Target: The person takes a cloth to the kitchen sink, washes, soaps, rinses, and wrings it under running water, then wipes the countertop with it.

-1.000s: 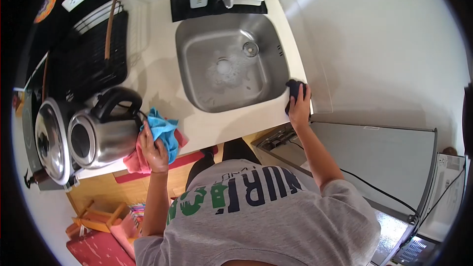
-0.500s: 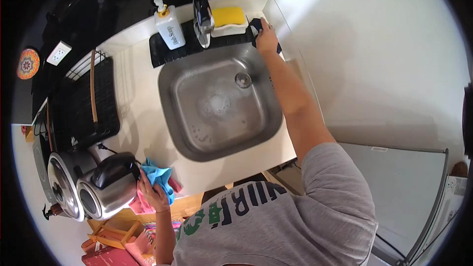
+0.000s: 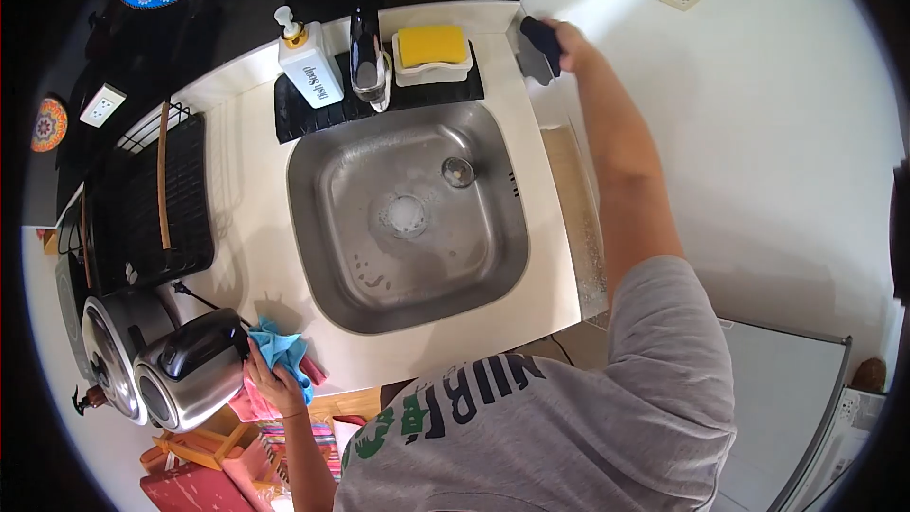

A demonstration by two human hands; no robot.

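At the back right corner of the counter, my right hand point(image 3: 572, 44) is closed round a dark cloth point(image 3: 542, 44), beside the wall. My left hand point(image 3: 272, 382) rests at the counter's front edge, against a blue cloth point(image 3: 282, 345) and a pink cloth point(image 3: 251, 405); whether its fingers grip them is hard to tell. Directly left of that hand stands a steel kettle point(image 3: 201, 386) with a black handle. The steel sink point(image 3: 384, 298) between my hands has suds round its middle.
Behind the sink, a black mat point(image 3: 294, 118) bears a soap bottle point(image 3: 311, 69), the faucet point(image 3: 368, 76) and a yellow sponge point(image 3: 431, 45) in a white holder. At the left are a black dish rack point(image 3: 190, 199) and a lidded pot point(image 3: 106, 360). A wall point(image 3: 739, 161) bounds the right.
My right hand has moved with the dark cloth from the counter's front right to its back right corner, then toward the wall. The camera view has shifted; my left hand stays by the cloths.
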